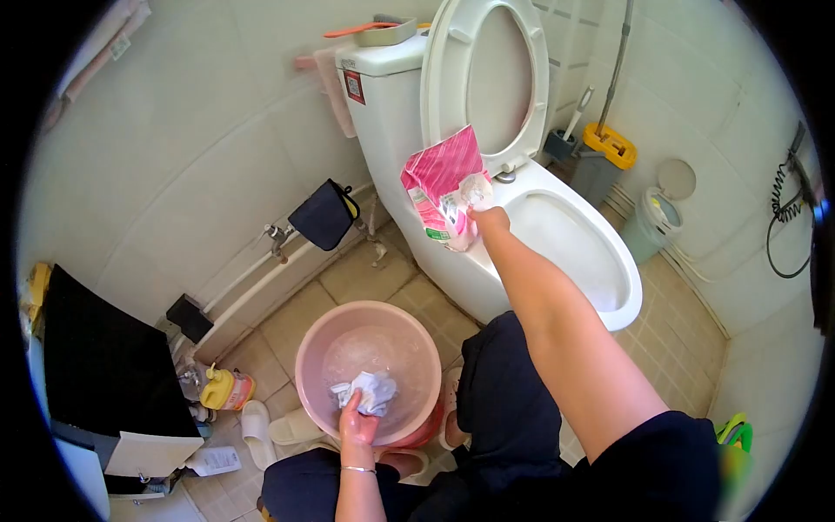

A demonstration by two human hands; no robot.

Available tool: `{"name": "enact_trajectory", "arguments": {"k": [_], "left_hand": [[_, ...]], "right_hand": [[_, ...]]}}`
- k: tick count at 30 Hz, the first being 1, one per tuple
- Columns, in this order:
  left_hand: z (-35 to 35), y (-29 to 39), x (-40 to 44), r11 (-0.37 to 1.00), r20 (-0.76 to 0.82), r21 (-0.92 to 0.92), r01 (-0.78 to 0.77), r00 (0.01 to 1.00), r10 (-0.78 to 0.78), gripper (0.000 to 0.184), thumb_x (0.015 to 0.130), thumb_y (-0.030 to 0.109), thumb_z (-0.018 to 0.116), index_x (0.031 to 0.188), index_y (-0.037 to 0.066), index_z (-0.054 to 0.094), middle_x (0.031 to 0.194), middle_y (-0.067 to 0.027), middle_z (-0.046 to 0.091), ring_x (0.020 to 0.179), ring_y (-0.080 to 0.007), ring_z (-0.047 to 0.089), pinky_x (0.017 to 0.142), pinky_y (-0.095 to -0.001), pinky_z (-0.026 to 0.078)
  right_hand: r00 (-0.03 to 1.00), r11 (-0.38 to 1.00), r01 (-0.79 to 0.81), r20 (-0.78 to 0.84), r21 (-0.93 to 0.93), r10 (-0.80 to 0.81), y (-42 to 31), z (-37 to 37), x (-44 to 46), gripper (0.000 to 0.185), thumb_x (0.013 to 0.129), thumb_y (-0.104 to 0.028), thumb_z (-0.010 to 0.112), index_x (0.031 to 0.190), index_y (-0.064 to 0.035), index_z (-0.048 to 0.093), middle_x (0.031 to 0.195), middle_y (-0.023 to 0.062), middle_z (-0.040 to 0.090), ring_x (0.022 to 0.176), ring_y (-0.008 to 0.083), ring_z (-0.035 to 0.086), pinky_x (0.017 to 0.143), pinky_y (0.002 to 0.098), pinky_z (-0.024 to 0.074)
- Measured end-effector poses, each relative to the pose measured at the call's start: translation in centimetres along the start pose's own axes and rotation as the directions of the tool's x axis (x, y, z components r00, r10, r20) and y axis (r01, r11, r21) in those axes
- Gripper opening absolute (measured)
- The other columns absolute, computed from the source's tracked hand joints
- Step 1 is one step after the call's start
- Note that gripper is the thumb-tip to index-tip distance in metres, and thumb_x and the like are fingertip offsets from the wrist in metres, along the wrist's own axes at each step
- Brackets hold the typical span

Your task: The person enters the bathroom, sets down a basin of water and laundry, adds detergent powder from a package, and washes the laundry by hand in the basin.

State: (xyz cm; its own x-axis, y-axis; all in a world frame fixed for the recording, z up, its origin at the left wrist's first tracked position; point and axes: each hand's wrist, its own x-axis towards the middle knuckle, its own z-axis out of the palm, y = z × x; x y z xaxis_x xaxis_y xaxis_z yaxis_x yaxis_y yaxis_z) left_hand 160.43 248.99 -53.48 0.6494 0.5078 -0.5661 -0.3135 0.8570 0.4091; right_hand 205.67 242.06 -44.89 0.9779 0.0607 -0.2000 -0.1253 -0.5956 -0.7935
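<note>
My left hand (355,424) is closed on a wet white cloth (372,393), bunched up inside a pink basin (306,355). The basin holds clear water with some bubbles. Out to the right, my right hand (489,221) grips the lower right side of a pink and white printed plastic bag (445,167), which looks like a detergent bag. The bag is tilted against the front of the toilet (600,252), by the raised seat. A whitish crumpled patch shows just above my fingers; what it is I cannot tell.
A yellow bottle (228,388), white slippers (257,433) and a black-topped cabinet (113,357) are at the left. Wall pipes with a tap (278,239) run behind the basin. A small bin (651,224) and mop bucket (600,165) stand beyond the toilet.
</note>
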Motion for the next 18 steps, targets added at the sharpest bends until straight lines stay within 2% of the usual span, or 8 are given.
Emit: {"name": "enact_trajectory", "arguments": {"k": [3, 4, 8, 10, 14, 16, 17, 18], "left_hand": [[-0.2, 0.0, -0.2, 1.0, -0.044, -0.007, -0.028, 0.999, 0.027, 0.034, 0.086, 0.011, 0.054, 0.118, 0.002, 0.047, 0.113, -0.0113, 0.056, 0.106, -0.0266, 0.053, 0.093, -0.0406, 0.041], [-0.4, -0.1, 0.2, 0.987, -0.012, 0.086, -0.134, 0.991, 0.135, 0.035, 0.086, 0.013, 0.053, 0.119, 0.002, 0.047, 0.116, -0.0109, 0.055, 0.108, -0.0264, 0.052, 0.095, -0.0413, 0.04], [0.0, 0.1, -0.1, 0.901, 0.039, 0.276, -0.336, 0.94, 0.338, 0.038, 0.088, 0.018, 0.052, 0.121, 0.001, 0.044, 0.12, -0.0105, 0.052, 0.112, -0.0255, 0.049, 0.097, -0.0416, 0.037], [1.0, 0.2, -0.7, 0.907, 0.043, 0.242, -0.345, 0.938, 0.345, 0.036, 0.087, 0.017, 0.053, 0.118, 0.0, 0.046, 0.117, -0.0109, 0.053, 0.11, -0.0244, 0.05, 0.095, -0.0401, 0.038], [0.9, 0.1, -1.0, 0.923, 0.072, 0.188, -0.337, 0.942, 0.329, 0.035, 0.088, 0.017, 0.053, 0.117, -0.001, 0.047, 0.116, -0.0114, 0.054, 0.109, -0.0235, 0.051, 0.094, -0.0381, 0.039], [0.5, 0.3, -0.8, 0.905, 0.108, 0.226, -0.361, 0.932, 0.345, 0.038, 0.088, 0.02, 0.051, 0.12, 0.0, 0.045, 0.119, -0.0111, 0.052, 0.112, -0.0245, 0.049, 0.097, -0.0396, 0.037], [0.3, 0.2, -0.8, 0.89, 0.132, 0.259, -0.376, 0.926, 0.353, 0.041, 0.088, 0.022, 0.05, 0.123, 0.001, 0.042, 0.122, -0.0108, 0.05, 0.115, -0.0254, 0.047, 0.099, -0.0411, 0.035], [-0.1, 0.0, -0.9, 0.892, 0.122, 0.253, -0.375, 0.927, 0.356, 0.041, 0.088, 0.022, 0.05, 0.123, 0.001, 0.042, 0.122, -0.0108, 0.05, 0.115, -0.0254, 0.047, 0.099, -0.0411, 0.035]], "right_hand": [[0.999, 0.997, -0.032, -0.004, -0.067, 0.032, -0.4, -0.7, 0.2, 0.055, 0.064, -0.039, 0.075, 0.095, 0.0043, 0.061, 0.099, 0.0208, 0.062, 0.089, 0.0319, 0.061, 0.077, 0.0362, 0.0482], [0.997, 0.994, -0.082, 0.003, -0.069, 0.082, -0.7, -0.8, 0.5, 0.054, 0.066, -0.039, 0.074, 0.099, 0.0016, 0.061, 0.105, 0.0193, 0.061, 0.094, 0.0323, 0.06, 0.081, 0.0375, 0.0483], [0.997, 0.998, -0.052, -0.046, 0.041, 0.054, 0.1, 0.4, 2.2, 0.058, 0.062, -0.039, 0.077, 0.094, 0.0077, 0.061, 0.094, 0.0228, 0.063, 0.085, 0.0333, 0.062, 0.072, 0.0362, 0.0484], [0.997, 0.969, -0.032, 0.074, 0.245, 0.014, 1.9, 1.9, 5.5, 0.059, 0.061, -0.034, 0.079, 0.097, 0.0083, 0.06, 0.095, 0.0211, 0.063, 0.083, 0.0322, 0.062, 0.072, 0.0363, 0.0481], [0.999, 0.96, -0.045, 0.037, 0.278, 0.037, 2.6, 2.0, 7.2, 0.06, 0.06, -0.028, 0.081, 0.104, 0.0055, 0.058, 0.097, 0.0169, 0.063, 0.084, 0.0279, 0.061, 0.076, 0.0341, 0.0468], [0.896, 0.93, 0.36, -0.249, -0.075, -0.368, 1.1, -0.4, 4.4, 0.072, 0.055, -0.039, 0.081, 0.109, 0.0008, 0.055, 0.106, 0.016, 0.06, 0.097, 0.0275, 0.058, 0.085, 0.0322, 0.0445], [0.895, 0.928, 0.366, -0.246, -0.075, -0.373, 1.3, -0.6, 5.3, 0.072, 0.055, -0.039, 0.081, 0.109, 0.0008, 0.055, 0.106, 0.016, 0.06, 0.097, 0.0275, 0.058, 0.085, 0.0322, 0.0445], [0.914, 0.907, 0.404, -0.004, 0.114, -0.407, 2.1, -1.3, 6.5, 0.064, 0.059, -0.031, 0.08, 0.11, -0.0009, 0.055, 0.102, 0.0119, 0.062, 0.095, 0.0229, 0.058, 0.084, 0.0308, 0.0438]]}}
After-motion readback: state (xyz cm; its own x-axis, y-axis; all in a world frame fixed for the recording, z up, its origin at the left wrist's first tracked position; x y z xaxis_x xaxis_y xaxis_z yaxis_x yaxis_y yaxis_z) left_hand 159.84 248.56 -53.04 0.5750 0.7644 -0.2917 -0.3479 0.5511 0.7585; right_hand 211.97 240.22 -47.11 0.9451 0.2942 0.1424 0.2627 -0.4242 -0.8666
